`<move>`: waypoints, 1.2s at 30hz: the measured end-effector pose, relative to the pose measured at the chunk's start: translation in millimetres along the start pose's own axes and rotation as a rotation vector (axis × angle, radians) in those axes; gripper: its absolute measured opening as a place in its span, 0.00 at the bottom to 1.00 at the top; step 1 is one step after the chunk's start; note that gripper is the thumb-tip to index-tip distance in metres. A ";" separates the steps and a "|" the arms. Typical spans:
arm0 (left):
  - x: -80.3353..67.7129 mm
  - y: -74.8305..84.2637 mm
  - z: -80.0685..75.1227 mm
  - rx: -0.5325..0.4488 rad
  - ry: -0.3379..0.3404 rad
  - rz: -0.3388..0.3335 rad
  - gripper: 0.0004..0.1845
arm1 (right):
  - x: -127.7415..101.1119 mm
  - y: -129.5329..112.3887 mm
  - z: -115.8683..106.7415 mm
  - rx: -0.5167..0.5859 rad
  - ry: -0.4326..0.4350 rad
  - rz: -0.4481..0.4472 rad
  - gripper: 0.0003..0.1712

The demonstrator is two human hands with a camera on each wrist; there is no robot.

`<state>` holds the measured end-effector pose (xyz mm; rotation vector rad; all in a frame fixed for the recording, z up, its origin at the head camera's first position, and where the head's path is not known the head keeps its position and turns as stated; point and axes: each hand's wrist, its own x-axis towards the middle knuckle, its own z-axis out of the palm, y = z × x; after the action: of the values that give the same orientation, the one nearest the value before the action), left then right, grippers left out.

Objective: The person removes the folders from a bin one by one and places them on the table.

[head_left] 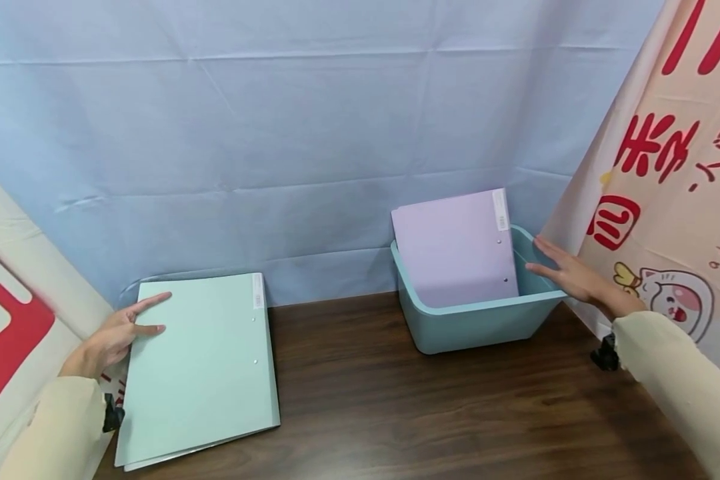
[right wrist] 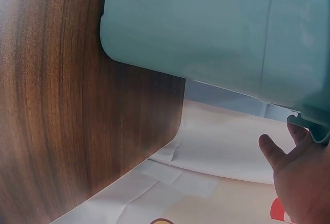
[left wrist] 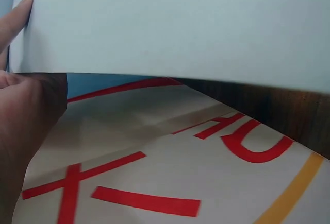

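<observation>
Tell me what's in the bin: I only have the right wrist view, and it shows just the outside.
Observer: A purple folder, tilted, with its upper part standing out above the bin.
Operator: Copy. What lies over to the left?
Observer: A mint-green folder, well apart from the bin in the head view.
Operator: Is anyone touching that one?
Observer: Yes, the left hand is at its left edge, partly over the cover.

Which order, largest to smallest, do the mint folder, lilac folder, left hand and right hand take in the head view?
1. Mint folder
2. Lilac folder
Left hand and right hand: smallest, too alike to rank.
</observation>
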<state>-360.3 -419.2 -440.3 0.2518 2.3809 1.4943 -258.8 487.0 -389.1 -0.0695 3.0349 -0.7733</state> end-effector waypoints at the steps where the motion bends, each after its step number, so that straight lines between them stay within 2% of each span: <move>1: -0.8 -1.9 0.5 -0.004 0.000 -0.005 0.46 | -0.1 0.5 0.7 0.003 -0.003 0.000 0.54; 8: -2.7 -11.6 3.6 -0.001 0.007 0.002 0.45 | -1.1 0.9 0.6 0.035 -0.007 -0.013 0.53; 20: -0.2 -22.7 6.5 0.052 0.004 -0.066 0.47 | -1.6 -0.1 0.7 0.038 -0.021 0.013 0.54; 28: -0.7 -26.5 8.7 0.108 -0.015 -0.117 0.52 | -1.5 -1.2 -1.0 0.033 -0.013 0.008 0.54; 36: 1.0 -28.0 5.7 0.101 -0.015 -0.122 0.55 | -0.7 0.0 -1.2 0.038 -0.014 0.011 0.54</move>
<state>-358.7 -426.3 -467.9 0.1374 2.4161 1.3157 -258.1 487.6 -388.0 -0.0582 3.0031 -0.8262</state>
